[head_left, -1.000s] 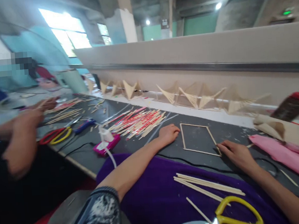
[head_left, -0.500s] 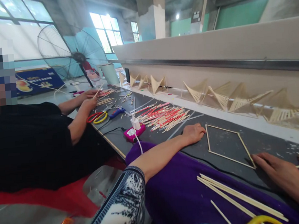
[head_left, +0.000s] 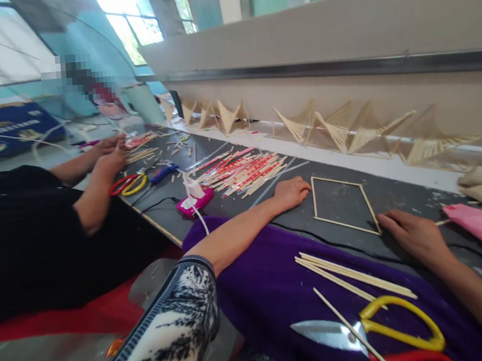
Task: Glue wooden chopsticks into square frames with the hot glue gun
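Observation:
A four-sided frame of thin wooden sticks (head_left: pixel 342 222) lies flat on the dark table. My left hand (head_left: pixel 292 192) rests at its left side, fingers bent together with their tips against the upper part of the left stick. At the lower right corner is my right hand (head_left: pixel 412 236), its thumb and fingers drawn together on the corner; the far fingers are partly hidden. Nearer to me, several loose sticks (head_left: pixel 357 276) lie on a purple cloth (head_left: pixel 253 291) over my lap. Yellow-and-red-handled scissors (head_left: pixel 402 323) lie there too, one stick across their blades.
A pile of sticks with red strips (head_left: pixel 248 171) lies left of the frame, near a pink power socket (head_left: pixel 195 202) with cables. Fan-shaped stick models (head_left: pixel 337 128) line the back edge. On the left a co-worker's hands (head_left: pixel 111 152) hold a stick. Pink material (head_left: pixel 478 228) lies right.
The view has tilted down and turned right, so the scissors now show almost whole and more of the pink material appears. Both my hands stay at the stick frame, which keeps its place on the table.

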A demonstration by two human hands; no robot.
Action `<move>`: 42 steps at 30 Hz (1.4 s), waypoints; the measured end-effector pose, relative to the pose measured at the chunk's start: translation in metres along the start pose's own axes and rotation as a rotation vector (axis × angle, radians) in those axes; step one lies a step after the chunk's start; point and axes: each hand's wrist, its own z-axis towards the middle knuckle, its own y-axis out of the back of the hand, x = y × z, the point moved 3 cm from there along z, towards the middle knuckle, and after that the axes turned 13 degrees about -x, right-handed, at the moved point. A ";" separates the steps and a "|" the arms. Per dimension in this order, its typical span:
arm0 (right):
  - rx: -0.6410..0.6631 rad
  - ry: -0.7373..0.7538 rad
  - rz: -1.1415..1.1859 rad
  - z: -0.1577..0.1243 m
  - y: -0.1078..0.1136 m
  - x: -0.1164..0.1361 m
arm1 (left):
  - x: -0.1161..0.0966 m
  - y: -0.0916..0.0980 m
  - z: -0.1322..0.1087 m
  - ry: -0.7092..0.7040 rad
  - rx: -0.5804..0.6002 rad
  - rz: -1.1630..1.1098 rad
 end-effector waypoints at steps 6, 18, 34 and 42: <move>-0.018 0.011 0.036 0.004 0.007 0.013 | 0.001 0.001 0.005 0.011 -0.024 -0.061; -0.068 -0.063 0.145 0.008 0.012 0.016 | 0.007 -0.003 0.009 -0.030 -0.049 -0.041; -0.013 -0.155 -0.086 0.025 0.008 0.027 | 0.010 -0.003 0.009 -0.059 -0.081 -0.051; -0.192 -0.245 0.316 0.015 0.023 0.030 | -0.022 0.033 0.025 0.127 -0.213 -0.468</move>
